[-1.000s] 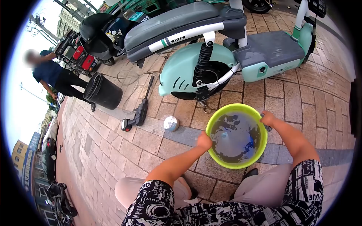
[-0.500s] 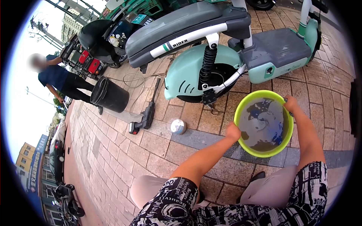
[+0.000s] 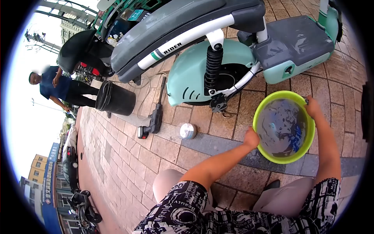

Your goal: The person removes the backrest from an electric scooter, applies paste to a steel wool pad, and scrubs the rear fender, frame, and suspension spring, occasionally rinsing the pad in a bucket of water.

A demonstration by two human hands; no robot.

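A lime-green basin (image 3: pixel 259 150) with murky grey water is in front of me, right of centre. Something blue (image 3: pixel 296 138) shows in the water near the right side; its kind I cannot make out. My left hand (image 3: pixel 251 138) grips the basin's left rim, thumb side toward the water. At the upper right rim, my right hand (image 3: pixel 312 107) is closed around the edge. The scooter (image 3: pixel 210 70), mint green and grey with a white frame, stands just beyond the basin. Whether the basin rests on the paving or is slightly raised, I cannot tell.
Left of the basin are a small round white container (image 3: pixel 188 131) and a pressure washer gun (image 3: pixel 155 119). A black bucket (image 3: pixel 120 99) stands farther left, a thin hose (image 3: pixel 146 84) behind it. Another person (image 3: pixel 58 85) stands beyond the bucket. Parked vehicles line the background.
My view has shifted, and the basin with both hands sits farther right in it. The water's surface pattern has changed. The other person's near arm is now bent up at the chest.
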